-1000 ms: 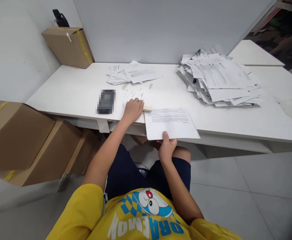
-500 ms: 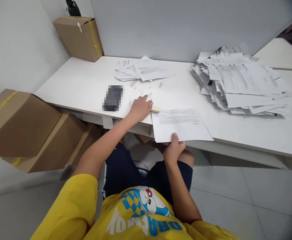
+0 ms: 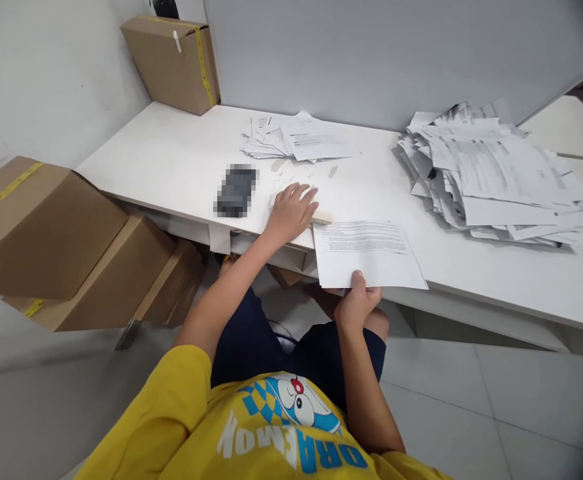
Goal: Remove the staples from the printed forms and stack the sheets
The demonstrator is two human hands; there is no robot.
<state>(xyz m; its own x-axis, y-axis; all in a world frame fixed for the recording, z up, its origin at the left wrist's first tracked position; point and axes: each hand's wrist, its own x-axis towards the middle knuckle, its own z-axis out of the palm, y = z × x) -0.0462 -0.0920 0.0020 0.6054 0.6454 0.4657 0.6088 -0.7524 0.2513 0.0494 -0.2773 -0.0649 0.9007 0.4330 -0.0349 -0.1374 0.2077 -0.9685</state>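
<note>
A printed sheet of paper lies over the table's front edge, and a second edge shows beneath it. My right hand pinches its near edge, thumb on top and fingers underneath. At the sheet's upper left corner is a cream-coloured bar, which looks like a stapler. Over its rear part rests my left hand, fingers curved and a little apart, hiding most of it. Left of that hand, a dark blurred-out object lies on the table.
A small heap of papers lies at the back of the white table. To the right stands a tall, untidy paper pile. Cardboard boxes are at the left: one on the table, several beside it.
The view has shifted, so the table's things sit further right in the picture. My left hand's fingers have lifted and spread slightly over the stapler. My right hand keeps hold of the paper.
</note>
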